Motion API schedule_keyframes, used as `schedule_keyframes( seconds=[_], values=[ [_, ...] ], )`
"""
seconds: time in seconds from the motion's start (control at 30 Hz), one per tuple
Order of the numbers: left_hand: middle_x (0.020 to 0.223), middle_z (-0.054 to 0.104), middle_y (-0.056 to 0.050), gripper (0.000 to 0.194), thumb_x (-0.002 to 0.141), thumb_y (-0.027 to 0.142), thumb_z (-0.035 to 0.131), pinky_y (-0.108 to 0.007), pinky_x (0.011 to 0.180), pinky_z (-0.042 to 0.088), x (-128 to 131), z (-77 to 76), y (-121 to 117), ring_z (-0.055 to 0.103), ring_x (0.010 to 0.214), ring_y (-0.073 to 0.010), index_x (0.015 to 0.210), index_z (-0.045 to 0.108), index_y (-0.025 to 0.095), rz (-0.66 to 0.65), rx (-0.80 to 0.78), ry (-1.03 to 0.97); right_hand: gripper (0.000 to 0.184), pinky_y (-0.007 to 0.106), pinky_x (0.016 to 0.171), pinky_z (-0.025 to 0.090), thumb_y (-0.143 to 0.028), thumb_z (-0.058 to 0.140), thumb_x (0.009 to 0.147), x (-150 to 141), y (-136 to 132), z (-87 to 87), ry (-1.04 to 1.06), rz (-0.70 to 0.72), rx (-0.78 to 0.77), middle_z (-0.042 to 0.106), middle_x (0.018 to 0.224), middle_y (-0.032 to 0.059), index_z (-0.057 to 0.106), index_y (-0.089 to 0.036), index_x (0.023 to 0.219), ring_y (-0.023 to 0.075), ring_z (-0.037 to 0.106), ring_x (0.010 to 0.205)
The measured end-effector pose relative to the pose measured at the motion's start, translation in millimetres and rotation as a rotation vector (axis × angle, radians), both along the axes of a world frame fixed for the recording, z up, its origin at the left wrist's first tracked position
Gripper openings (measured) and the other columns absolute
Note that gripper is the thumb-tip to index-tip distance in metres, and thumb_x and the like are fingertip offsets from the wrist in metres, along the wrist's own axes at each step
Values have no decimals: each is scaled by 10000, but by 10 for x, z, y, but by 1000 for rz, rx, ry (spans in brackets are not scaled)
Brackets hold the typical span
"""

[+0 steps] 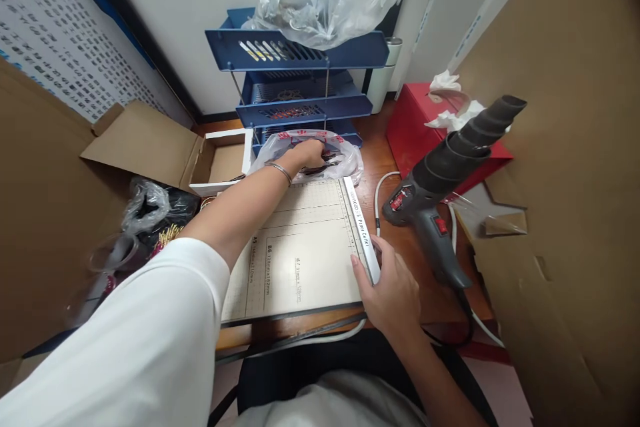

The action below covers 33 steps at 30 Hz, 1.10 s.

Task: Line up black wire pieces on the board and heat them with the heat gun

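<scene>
My left hand (pixel 309 152) reaches forward into a clear plastic bag (pixel 345 159) with red print at the far edge of a paper cutter (pixel 300 253). Its fingers are curled inside the bag among dark small items that I cannot make out. A thin bracelet sits on that wrist. My right hand (pixel 387 287) rests at the near right corner of the paper cutter, fingers laid against its white cutting rail (pixel 361 223), holding nothing.
A black heat gun (pixel 445 167) stands right of the cutter, its cord trailing over the desk. A blue tiered tray (pixel 300 80) with a crumpled plastic bag stands behind. A red tissue box (pixel 425 120) is at right, cardboard boxes (pixel 150 147) at left and right.
</scene>
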<state>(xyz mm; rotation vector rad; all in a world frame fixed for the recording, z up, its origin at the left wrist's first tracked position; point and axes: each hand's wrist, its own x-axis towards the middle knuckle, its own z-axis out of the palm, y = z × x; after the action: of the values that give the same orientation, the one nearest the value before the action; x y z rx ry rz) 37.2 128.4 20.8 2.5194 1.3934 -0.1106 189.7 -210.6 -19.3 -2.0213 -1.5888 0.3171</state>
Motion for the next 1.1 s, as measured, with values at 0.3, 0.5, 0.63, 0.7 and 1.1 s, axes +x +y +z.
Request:
schedule_keyframes(
  seconds=[0.3,0.5,0.63,0.7,1.1],
  values=[
    [1055,799,-119,355,796,296,743,-301,888,497,45,-79,157,681,956,-234,1105,818,138,44,-84,40,494,480,922,568,-503,564,992,-42,-7,22,12,-20,14,783,1237,137,603,-202,1381,358,744,1117],
    [928,801,-47,238,730,277,797,-279,833,497,2,-69,180,704,932,-241,948,839,193,85,-106,-26,508,501,931,568,-502,557,993,-37,1,58,33,-16,-30,776,1251,138,595,-203,1402,369,734,1151],
    [944,801,-27,263,769,325,850,-264,797,515,-56,-60,166,710,918,-218,987,815,183,149,-95,-69,520,489,916,567,-516,558,993,-21,7,43,29,-11,-44,772,1263,140,586,-208,1411,361,738,1144],
    [975,788,-36,272,852,378,830,-301,832,552,-93,-58,141,717,916,-213,1017,789,166,170,-84,-75,525,486,918,563,-530,552,995,-12,7,33,30,-5,-50,772,1265,135,580,-216,1415,358,738,1148],
    [1099,820,-86,294,834,270,687,-315,895,490,-245,-57,-143,713,1027,-249,1070,848,201,-112,78,-102,515,439,889,535,-520,553,992,-10,-2,36,10,-8,-40,771,1264,141,592,-208,1400,344,732,1130]
  ],
)
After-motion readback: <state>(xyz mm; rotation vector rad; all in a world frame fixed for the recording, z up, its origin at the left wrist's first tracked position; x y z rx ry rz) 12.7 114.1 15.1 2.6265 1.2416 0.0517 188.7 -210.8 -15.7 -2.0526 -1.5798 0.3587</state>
